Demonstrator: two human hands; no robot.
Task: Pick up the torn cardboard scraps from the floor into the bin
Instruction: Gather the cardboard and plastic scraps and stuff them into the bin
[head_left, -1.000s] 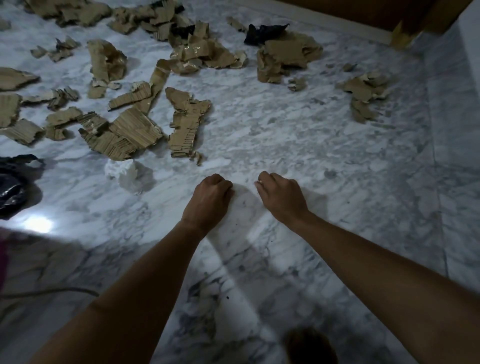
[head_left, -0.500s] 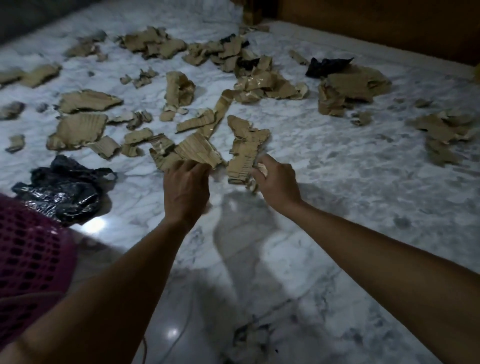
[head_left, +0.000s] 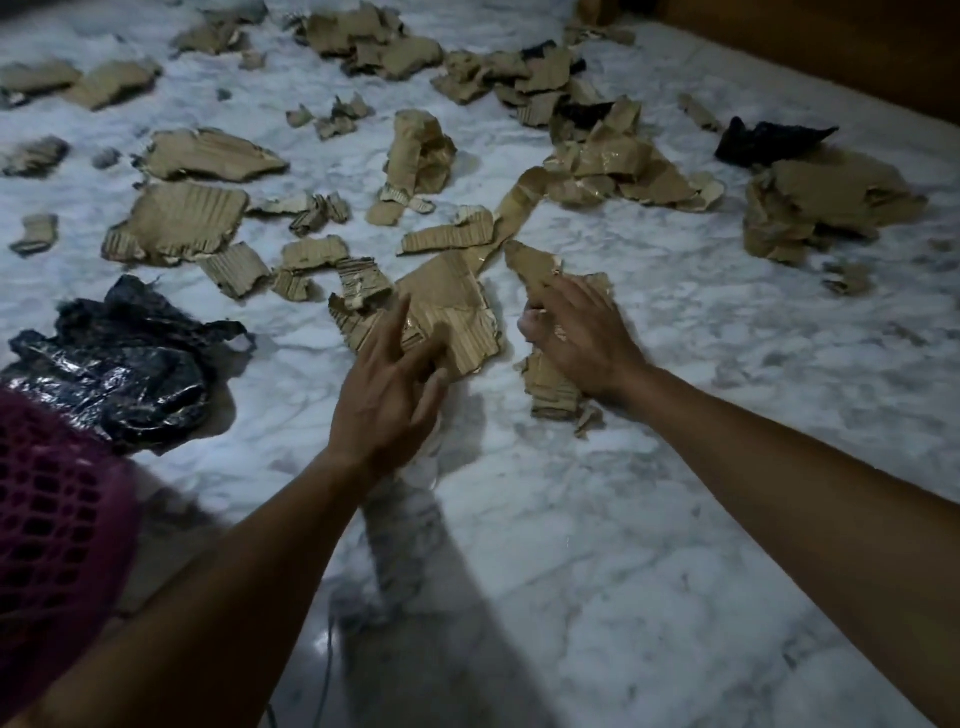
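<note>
Torn brown cardboard scraps lie scattered over the white marble floor (head_left: 675, 467). My left hand (head_left: 387, 387) hovers with fingers spread, its fingertips touching the near edge of a wide flat scrap (head_left: 452, 304). My right hand (head_left: 579, 335) lies over a long narrow cardboard strip (head_left: 535, 265), thumb on one side and fingers on the other, gripping it. The strip's lower end (head_left: 553, 389) sticks out under my palm. The pink mesh bin (head_left: 47, 525) stands at the lower left, partly cut off by the frame.
A crumpled black plastic bag (head_left: 119, 358) lies between the bin and the scraps. Bigger scraps (head_left: 176, 223) sit to the far left, a pile (head_left: 810, 208) to the far right beside another black piece (head_left: 769, 140). Dark wooden furniture (head_left: 831, 57) borders the floor at the top right.
Both hands moved forward from bare floor to the scraps. My left hand opened its fingers over the wide scrap, and my right hand closed onto the long strip. The view shifted and brought the bin in.
</note>
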